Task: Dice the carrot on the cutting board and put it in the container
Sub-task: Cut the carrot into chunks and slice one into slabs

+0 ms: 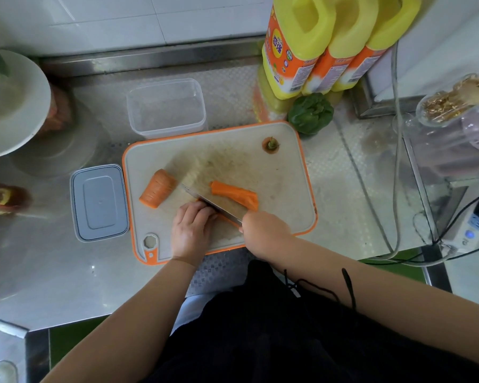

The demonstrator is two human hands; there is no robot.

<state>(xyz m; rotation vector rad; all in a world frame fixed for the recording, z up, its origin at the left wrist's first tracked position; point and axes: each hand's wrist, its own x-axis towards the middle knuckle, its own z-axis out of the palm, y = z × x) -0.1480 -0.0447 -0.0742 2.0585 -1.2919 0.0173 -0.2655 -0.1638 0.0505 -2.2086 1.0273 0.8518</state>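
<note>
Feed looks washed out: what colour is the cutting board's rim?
Orange rim, seen in the head view.

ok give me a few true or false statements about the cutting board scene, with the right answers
1. The clear container already holds diced carrot. False: it looks empty.
2. The right hand grips the cleaver. True.
3. The grey lid sits on the container. False: it lies on the counter, left of the cutting board.
4. The left hand holds a carrot piece against the blade. True.
5. The carrot top lies near the board's far right corner. True.
</note>
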